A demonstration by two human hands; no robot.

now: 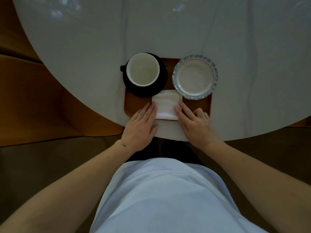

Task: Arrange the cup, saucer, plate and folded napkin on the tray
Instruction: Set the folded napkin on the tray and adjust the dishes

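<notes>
A brown wooden tray [133, 105] lies at the near edge of the white round table. On its left stands a black cup [142, 69] with a white inside, upright on a black saucer [161, 81]. On the tray's right rests a white plate [195, 77] with a scalloped grey-blue rim. A folded white napkin [166, 105] lies at the tray's front middle. My left hand [141, 125] lies flat with its fingertips against the napkin's left edge. My right hand [195, 121] lies flat with its fingertips against the napkin's right edge. Neither hand grips anything.
The white round table [168, 31] stretches far beyond the tray. An orange-brown chair or bench [33, 101] stands to the left, below the table edge. My light blue shirt [161, 195] fills the foreground.
</notes>
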